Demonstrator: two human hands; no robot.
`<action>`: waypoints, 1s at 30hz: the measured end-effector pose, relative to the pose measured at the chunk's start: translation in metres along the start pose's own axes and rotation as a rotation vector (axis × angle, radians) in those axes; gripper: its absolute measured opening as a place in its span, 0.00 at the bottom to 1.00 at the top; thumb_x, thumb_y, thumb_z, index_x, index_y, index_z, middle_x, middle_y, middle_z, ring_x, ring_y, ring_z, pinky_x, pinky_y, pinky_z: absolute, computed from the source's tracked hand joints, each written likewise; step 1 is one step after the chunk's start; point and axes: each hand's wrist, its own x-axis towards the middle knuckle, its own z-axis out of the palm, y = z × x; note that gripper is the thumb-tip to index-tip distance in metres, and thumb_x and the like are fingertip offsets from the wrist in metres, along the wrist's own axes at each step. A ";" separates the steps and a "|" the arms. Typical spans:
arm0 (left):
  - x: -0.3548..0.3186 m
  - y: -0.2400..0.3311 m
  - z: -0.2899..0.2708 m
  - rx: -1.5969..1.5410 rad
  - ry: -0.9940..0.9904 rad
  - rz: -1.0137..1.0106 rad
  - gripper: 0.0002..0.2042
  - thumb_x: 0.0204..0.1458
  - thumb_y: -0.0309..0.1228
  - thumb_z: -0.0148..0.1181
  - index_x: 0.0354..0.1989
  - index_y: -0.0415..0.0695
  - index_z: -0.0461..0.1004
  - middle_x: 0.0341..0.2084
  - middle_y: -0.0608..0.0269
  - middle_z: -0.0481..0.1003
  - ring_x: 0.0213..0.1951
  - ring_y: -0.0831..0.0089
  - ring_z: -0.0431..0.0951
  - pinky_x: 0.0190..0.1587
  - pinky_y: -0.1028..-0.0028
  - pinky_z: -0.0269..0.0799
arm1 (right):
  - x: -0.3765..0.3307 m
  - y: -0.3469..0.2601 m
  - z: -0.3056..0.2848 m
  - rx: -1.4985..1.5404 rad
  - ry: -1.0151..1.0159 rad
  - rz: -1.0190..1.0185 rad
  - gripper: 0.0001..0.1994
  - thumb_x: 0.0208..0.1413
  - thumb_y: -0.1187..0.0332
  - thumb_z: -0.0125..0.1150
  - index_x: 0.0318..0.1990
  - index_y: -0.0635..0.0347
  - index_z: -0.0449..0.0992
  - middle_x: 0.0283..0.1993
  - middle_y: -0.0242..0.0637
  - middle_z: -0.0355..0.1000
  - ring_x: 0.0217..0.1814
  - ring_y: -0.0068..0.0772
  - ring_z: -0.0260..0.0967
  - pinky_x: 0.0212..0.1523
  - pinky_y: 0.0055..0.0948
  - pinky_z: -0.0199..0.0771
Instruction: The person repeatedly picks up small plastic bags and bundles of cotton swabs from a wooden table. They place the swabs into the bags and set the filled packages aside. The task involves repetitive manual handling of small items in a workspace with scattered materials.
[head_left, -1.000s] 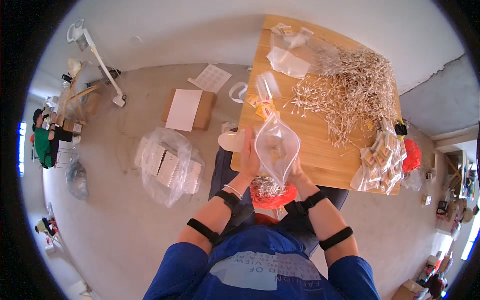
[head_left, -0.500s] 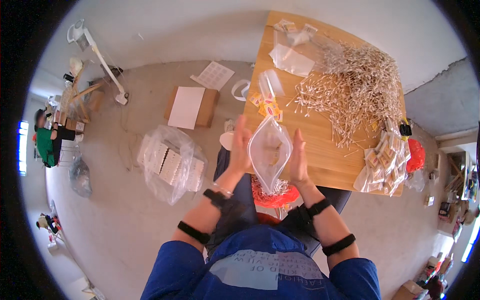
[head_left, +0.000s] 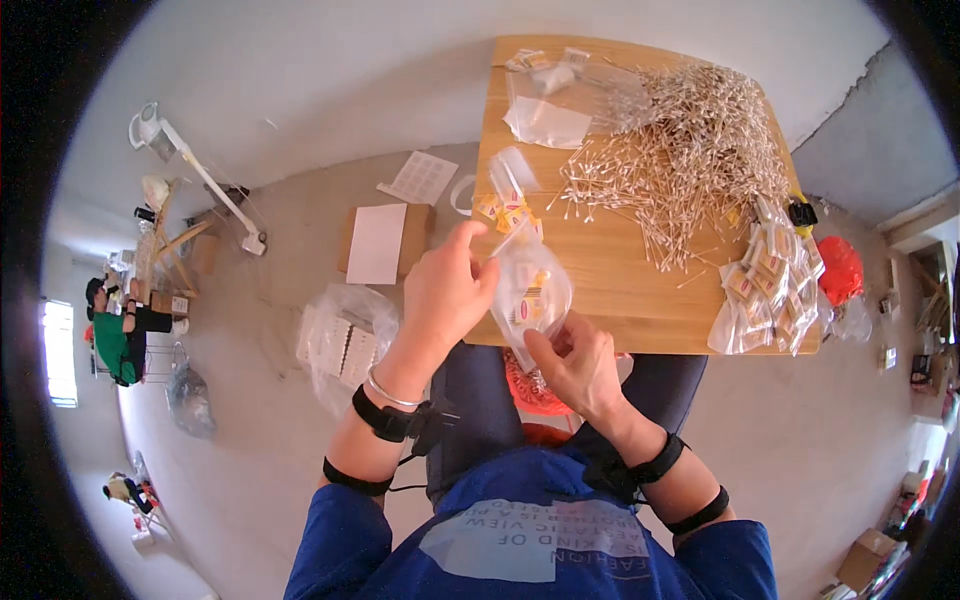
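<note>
Both hands hold a clear plastic bag (head_left: 530,290) with small printed packets inside, just above the near edge of a wooden table (head_left: 620,300). My left hand (head_left: 445,290) pinches the bag's upper left edge. My right hand (head_left: 575,365) grips its lower end from below. A big pile of thin pale sticks (head_left: 680,150) covers the far half of the table. Small yellow packets (head_left: 505,212) lie just beyond the bag.
A clear bag of filled packets (head_left: 765,290) sits at the table's right edge, with empty clear bags (head_left: 545,120) at the far left. A red bowl (head_left: 530,385) rests on my lap. On the floor lie a bag of white sheets (head_left: 345,340) and a cardboard box (head_left: 385,240).
The bag has gone from held up flat and wide between both palms to lower and narrower. My left hand now pinches its top edge and my right hand has dropped under it.
</note>
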 end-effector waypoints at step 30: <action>0.051 0.007 0.099 -0.412 -0.974 -0.544 0.09 0.56 0.27 0.45 0.38 0.37 0.70 0.31 0.68 0.73 0.34 0.80 0.71 0.35 0.74 0.68 | 0.025 -0.009 0.032 0.266 0.036 -0.349 0.08 0.56 0.68 0.52 0.30 0.63 0.64 0.22 0.48 0.71 0.22 0.54 0.69 0.22 0.46 0.70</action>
